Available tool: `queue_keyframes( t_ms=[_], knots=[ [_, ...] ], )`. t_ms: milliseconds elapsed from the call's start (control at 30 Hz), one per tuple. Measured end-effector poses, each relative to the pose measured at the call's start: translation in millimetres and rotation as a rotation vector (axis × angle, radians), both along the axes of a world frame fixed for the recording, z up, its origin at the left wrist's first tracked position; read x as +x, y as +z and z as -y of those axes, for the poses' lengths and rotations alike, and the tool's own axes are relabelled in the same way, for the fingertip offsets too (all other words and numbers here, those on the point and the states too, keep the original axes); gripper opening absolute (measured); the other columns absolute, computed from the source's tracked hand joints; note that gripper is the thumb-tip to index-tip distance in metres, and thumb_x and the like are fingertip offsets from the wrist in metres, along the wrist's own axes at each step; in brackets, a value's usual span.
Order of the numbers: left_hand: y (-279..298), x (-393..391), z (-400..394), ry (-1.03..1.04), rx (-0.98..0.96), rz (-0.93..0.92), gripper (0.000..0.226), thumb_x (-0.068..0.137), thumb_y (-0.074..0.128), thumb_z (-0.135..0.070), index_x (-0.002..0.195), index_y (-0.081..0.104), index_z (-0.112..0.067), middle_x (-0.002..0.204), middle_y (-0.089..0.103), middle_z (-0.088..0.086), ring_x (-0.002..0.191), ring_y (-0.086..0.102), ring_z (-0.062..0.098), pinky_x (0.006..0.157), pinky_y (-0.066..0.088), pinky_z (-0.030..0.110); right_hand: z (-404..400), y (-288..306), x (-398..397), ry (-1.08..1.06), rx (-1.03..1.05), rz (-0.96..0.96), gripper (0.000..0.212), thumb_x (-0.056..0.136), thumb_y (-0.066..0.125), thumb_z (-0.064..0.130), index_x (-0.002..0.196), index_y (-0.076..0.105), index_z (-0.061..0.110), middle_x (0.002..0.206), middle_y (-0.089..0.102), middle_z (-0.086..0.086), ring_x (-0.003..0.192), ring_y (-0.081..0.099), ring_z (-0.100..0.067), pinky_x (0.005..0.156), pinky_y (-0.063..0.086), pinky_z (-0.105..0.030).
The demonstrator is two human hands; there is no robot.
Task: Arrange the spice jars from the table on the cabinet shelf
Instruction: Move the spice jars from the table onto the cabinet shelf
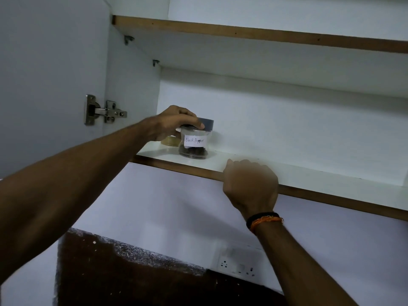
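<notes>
Left hand point(174, 122) clamped from above on lid of Black Pepper jar point(194, 142), jar base on cabinet shelf point(309, 173). Behind hand, toward cabinet corner, 2nd jar point(170, 140) with yellowish contents, mostly hidden. Right hand point(250, 184) curled over shelf front edge, holds no jar. Progress: 2 jars on shelf; release of pepper jar not yet done. Worktop out of view, remaining jars unknown.

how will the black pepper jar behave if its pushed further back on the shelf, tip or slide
The Black Pepper jar looks squat and wide, so it would probably slide rather than tip. It seems only part full, dark contents sitting low, so likely light. The left hand grips it at the lid; pushing lower seems steadier. The shelf looks smooth.
</notes>
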State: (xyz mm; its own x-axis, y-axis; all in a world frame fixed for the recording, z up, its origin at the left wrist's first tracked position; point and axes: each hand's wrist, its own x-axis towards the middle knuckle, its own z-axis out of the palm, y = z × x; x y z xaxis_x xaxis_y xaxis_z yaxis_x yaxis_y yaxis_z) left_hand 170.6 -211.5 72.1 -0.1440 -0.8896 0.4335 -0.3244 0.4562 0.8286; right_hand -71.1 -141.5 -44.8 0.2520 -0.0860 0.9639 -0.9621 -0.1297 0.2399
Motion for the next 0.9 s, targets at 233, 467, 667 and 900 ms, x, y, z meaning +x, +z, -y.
queue_keyframes(
  t_ms=[233,467,667,900],
  knots=[
    [13,-1,27,0.020,-0.013,0.160,0.034,0.083,0.075,-0.013,0.115,0.068,-0.004,0.109,0.071,0.008,0.107,0.065,0.026,0.085,0.057,0.036,6,-3,-1,0.027,-0.030,0.014,0.046,0.097,0.047,0.024,0.052,0.048,0.014,0.045,0.046,-0.003,0.041,0.039,-0.020,0.049,0.034,-0.027],
    [38,7,41,0.154,-0.220,0.654,0.035,0.082,0.076,-0.029,0.116,0.073,-0.021,0.113,0.072,-0.004,0.098,0.067,0.018,0.075,0.055,0.027,9,-4,-1,0.028,-0.046,0.014,0.047,0.098,0.045,0.026,0.053,0.050,0.013,0.046,0.048,-0.003,0.042,0.041,-0.020,0.052,0.036,-0.028],
    [43,2,59,0.204,-0.310,0.843,0.024,0.086,0.074,-0.028,0.109,0.076,-0.022,0.090,0.070,-0.019,0.079,0.064,0.003,0.062,0.043,0.019,10,-5,-1,0.035,-0.050,0.030,0.048,0.098,0.044,0.028,0.054,0.053,0.013,0.048,0.051,-0.003,0.044,0.045,-0.021,0.054,0.040,-0.028],
    [41,-7,76,0.246,-0.364,0.899,0.033,0.087,0.075,-0.026,0.118,0.074,-0.014,0.104,0.074,-0.001,0.078,0.059,0.009,0.071,0.042,0.023,10,-5,0,0.056,-0.072,0.049,0.047,0.097,0.044,0.028,0.053,0.052,0.013,0.048,0.050,-0.003,0.043,0.043,-0.021,0.053,0.038,-0.029]
  ],
)
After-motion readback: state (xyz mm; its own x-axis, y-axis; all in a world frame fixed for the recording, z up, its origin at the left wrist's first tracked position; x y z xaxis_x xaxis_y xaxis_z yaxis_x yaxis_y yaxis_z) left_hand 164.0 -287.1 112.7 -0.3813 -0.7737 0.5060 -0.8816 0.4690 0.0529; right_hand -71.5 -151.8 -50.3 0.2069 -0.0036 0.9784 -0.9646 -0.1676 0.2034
